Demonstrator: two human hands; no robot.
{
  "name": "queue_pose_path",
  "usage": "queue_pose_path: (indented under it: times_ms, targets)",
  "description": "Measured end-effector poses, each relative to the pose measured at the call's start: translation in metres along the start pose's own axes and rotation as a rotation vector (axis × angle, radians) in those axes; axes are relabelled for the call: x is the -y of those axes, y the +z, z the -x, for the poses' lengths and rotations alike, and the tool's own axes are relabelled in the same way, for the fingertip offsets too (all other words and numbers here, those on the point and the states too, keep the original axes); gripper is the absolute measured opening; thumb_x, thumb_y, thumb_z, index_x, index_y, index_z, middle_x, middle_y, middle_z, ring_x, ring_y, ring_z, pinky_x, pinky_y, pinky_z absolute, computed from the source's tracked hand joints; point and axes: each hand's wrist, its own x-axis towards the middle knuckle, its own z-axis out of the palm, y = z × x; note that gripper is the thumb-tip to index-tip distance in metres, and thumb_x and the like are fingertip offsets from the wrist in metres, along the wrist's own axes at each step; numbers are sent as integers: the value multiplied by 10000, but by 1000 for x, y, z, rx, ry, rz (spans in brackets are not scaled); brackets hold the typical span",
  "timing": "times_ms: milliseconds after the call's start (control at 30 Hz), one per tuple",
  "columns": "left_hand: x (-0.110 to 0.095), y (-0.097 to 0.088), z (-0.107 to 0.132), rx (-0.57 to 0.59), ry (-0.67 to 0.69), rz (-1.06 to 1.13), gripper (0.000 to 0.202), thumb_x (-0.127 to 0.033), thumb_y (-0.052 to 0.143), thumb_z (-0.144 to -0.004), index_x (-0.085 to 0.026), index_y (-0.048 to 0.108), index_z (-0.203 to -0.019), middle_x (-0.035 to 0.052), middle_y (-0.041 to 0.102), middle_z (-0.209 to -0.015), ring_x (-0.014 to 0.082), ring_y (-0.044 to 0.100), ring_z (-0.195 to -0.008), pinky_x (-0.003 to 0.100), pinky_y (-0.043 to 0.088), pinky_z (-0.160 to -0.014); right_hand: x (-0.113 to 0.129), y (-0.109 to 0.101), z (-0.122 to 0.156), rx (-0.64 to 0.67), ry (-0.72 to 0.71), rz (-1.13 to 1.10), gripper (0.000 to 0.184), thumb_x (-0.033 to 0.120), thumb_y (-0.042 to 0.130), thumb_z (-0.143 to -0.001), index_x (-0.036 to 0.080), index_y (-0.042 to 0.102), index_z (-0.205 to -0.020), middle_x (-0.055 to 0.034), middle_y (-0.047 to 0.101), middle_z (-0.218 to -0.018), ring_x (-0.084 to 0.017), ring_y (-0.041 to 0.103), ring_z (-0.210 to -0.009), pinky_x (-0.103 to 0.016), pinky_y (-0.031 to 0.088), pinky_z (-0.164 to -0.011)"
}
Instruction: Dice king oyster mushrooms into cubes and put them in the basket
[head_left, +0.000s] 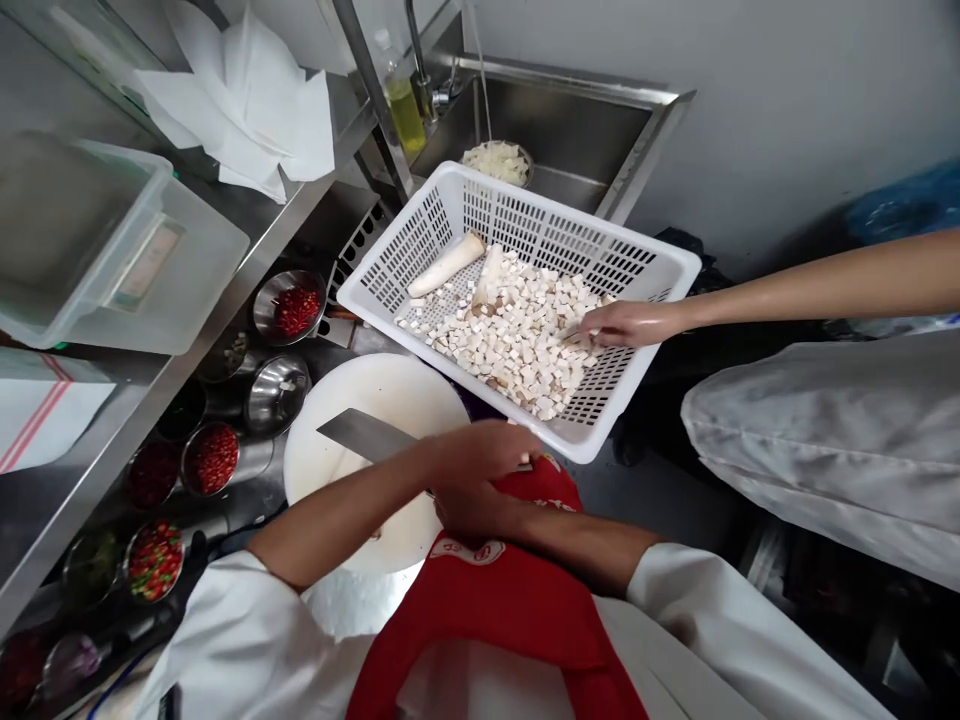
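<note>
My left hand [484, 450] is closed over the handle of a cleaver [364, 436]. Its blade points left across a round white cutting board [390, 395]. My right hand [461, 512] lies just below the left wrist, against my red apron; its fingers are hidden. Beyond the board stands a white plastic basket [660, 262] holding many white cubes [517, 345] and two whole white roots [448, 265]. Another person's hand [626, 323] reaches in from the right and rests on the cubes.
Steel bowls of chopped red chilli [296, 308] and other garnishes line the counter on the left. A clear plastic tub [112, 250] and paper towels [247, 100] sit on the shelf above. A sink [592, 130] with a bowl of white pieces [496, 160] lies behind the basket.
</note>
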Motion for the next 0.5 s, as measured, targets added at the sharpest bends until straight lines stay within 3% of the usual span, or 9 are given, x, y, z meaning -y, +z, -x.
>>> queue_pose_path:
  times_ms: [133,200,267,333,433,500]
  targets:
    - [31,-58,30,-341,-237,2,266,-277,445,-958,-176,626,-1126,107,595,-1293,213,588,-1128,341,474,-957,-6,-5,-2,218,-214,3,508,207,542,-864,155,451,-1361,-143,728,-992,-279,702,-853,-381,517,-714]
    - [56,-74,52,-421,-359,-60,285,-310,442,-950,-174,650,-1090,108,622,-1235,220,601,-1087,353,476,-936,-6,-9,-3,256,-231,23,503,215,480,-884,136,406,-1376,-174,720,-1027,-303,704,-866,-396,510,-704]
    - [79,-79,76,-372,-471,-120,301,-339,439,-938,-172,687,-973,88,686,-1025,215,633,-942,342,486,-867,-6,-12,-4,282,-229,43,478,236,450,-896,137,403,-1361,-179,718,-1036,-314,702,-873,-394,502,-691]
    - [97,-74,94,-232,-559,-158,323,-370,448,-921,-179,708,-902,70,699,-899,211,641,-863,325,483,-833,-5,-14,-4,307,-226,59,471,246,439,-897,145,397,-1355,-172,719,-1041,-316,700,-881,-387,497,-688]
    - [122,-57,96,-44,-664,-205,360,-385,449,-906,-191,696,-1083,89,694,-1095,247,632,-1022,343,465,-921,-2,-13,-4,337,-222,83,491,242,419,-899,141,364,-1376,-173,714,-1059,-323,694,-897,-393,493,-692]
    - [137,-48,82,-23,-709,-257,434,-396,445,-906,-197,623,-1247,113,614,-1294,296,562,-1187,409,420,-1023,0,-12,-6,351,-216,102,506,231,401,-899,132,344,-1392,-187,708,-1072,-335,692,-898,-408,494,-691]
